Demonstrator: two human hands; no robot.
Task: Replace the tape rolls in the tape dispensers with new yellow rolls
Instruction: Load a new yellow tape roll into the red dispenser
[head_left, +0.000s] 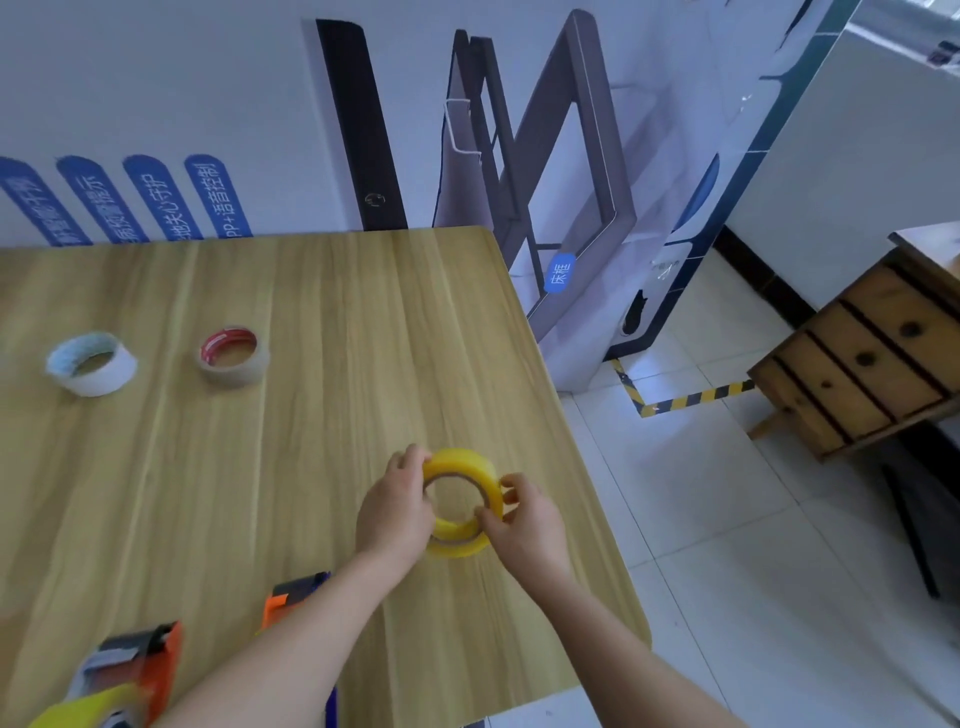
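Where the wooden table (311, 312) comes nearest, an orange dispenser (140, 660) lies at left and a second dispenser (291, 597) shows behind the left forearm. Near the right edge the yellow roll (460, 460) has its hole facing up at the camera, axis roughly upright; a white roll (91, 364) and a brown roll (234, 356) lie flat far left. The left hand (395, 512) curls its fingers round the left rim and the right hand (530, 525) pinches the right rim.
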